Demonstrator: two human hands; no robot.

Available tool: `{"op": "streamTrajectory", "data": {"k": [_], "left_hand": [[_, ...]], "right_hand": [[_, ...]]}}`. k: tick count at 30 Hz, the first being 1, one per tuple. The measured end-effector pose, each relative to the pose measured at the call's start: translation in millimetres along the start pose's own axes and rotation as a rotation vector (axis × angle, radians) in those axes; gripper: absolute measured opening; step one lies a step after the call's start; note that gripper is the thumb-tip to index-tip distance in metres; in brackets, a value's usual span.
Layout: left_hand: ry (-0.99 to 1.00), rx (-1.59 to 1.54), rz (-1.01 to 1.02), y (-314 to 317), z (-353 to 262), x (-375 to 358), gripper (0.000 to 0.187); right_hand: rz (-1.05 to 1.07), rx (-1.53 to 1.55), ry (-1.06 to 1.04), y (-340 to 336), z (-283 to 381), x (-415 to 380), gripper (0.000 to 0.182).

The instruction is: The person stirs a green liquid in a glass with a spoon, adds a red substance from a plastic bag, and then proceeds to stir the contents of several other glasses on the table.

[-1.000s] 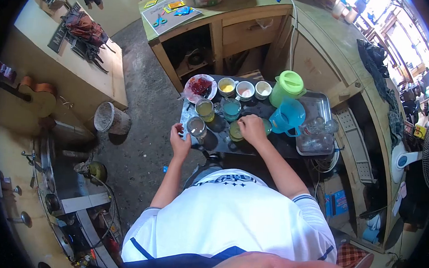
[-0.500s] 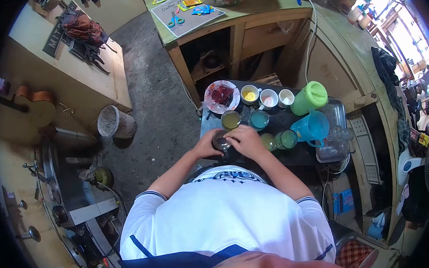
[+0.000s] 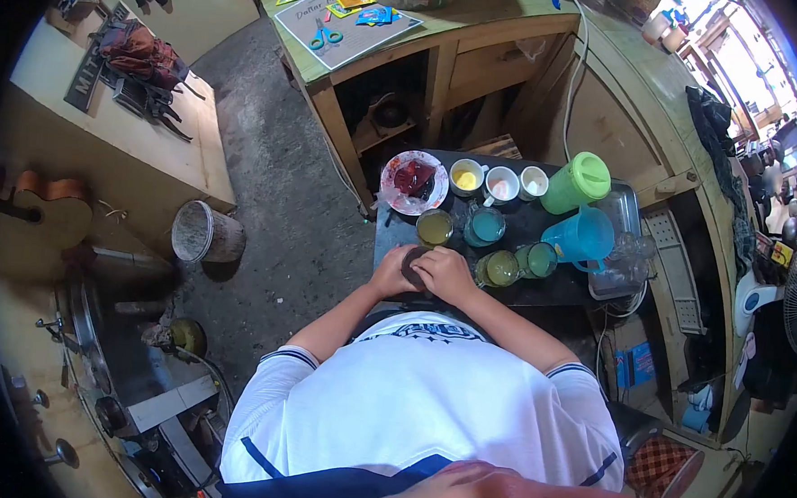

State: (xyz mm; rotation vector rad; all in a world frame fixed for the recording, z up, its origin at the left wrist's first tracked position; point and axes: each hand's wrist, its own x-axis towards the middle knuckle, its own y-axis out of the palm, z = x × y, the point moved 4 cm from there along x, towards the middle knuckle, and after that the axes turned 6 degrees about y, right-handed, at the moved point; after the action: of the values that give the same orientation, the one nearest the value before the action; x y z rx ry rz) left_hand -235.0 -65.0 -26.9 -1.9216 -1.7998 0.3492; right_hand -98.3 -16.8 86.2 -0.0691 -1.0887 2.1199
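Observation:
A dark brown glass is held close to my shirt, at the near edge of the dark table. My left hand wraps round its left side. The fingers of my right hand are bent against its right side and rim; whether they pinch anything small is hidden. Just beyond stands a glass of yellowish drink, with a glass of blue drink beside it. To the right of my right hand are a yellow-green glass and a green glass.
Behind the glasses are a plate with a red bag and white cups of powder. A green lidded pitcher, blue jug and clear tray stand right. Scissors lie on the counter; a bucket stands left.
The glass looks darker and more tilted between my hands. My right hand has come down and closer to my left, uncovering the yellow-green glass. The camera view has shifted slightly.

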Motion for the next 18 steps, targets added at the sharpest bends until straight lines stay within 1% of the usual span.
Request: {"op": "streamTrajectory", "data": {"k": [1,3,4,6,7,9,10,12,13,14,15,16,18], "left_hand": [[-0.005,0.008,0.022,0.6,-1.7,0.6,0.086],[-0.027,-0.014,0.013,1.8,-4.1,1.0,0.086],[-0.046,-0.031,0.008,1.5,-4.3,0.2,0.087],[-0.044,-0.036,-0.005,0.8,-5.9,-1.5,0.087],[-0.037,-0.044,-0.015,1.5,-6.7,-1.1,0.087],[-0.048,-0.046,-0.034,4.0,-7.7,-1.0,0.085],[-0.06,-0.046,-0.047,4.7,-7.8,-2.3,0.083],[-0.055,-0.038,-0.068,5.6,-9.6,-2.4,0.083],[-0.046,-0.032,-0.085,5.3,-10.4,-1.2,0.083],[-0.046,-0.031,-0.089,5.4,-10.8,-1.4,0.083],[-0.075,-0.013,-0.089,3.1,-16.3,-2.4,0.083],[-0.104,0.006,-0.089,1.5,-21.7,-2.8,0.083],[-0.085,0.019,-0.106,3.1,-23.9,-3.8,0.082]], "right_hand": [[0.004,-0.002,-0.001,0.6,-1.5,-1.4,0.009],[0.047,-0.144,0.023,3.3,-2.8,-5.1,0.009],[0.05,-0.141,0.02,3.5,-2.8,-4.9,0.009],[-0.04,0.021,0.006,-1.2,-3.2,-3.0,0.009],[-0.038,0.02,0.003,-1.3,-4.0,-3.1,0.009],[0.039,-0.157,0.03,2.5,-7.2,-4.0,0.01],[0.043,-0.155,0.027,3.2,-7.4,-4.3,0.01],[-0.005,0.065,-0.008,-1.7,-4.6,-1.3,0.009],[-0.004,0.065,-0.012,-5.8,-3.0,-0.3,0.009],[0.039,-0.031,0.03,-8.4,-3.3,-0.5,0.01],[0.083,-0.126,0.073,-10.4,-3.4,-1.0,0.01],[0.087,-0.126,0.071,-9.7,-5.4,-1.9,0.01],[0.051,0.076,0.012,-10.8,-4.3,-0.9,0.01]]}}
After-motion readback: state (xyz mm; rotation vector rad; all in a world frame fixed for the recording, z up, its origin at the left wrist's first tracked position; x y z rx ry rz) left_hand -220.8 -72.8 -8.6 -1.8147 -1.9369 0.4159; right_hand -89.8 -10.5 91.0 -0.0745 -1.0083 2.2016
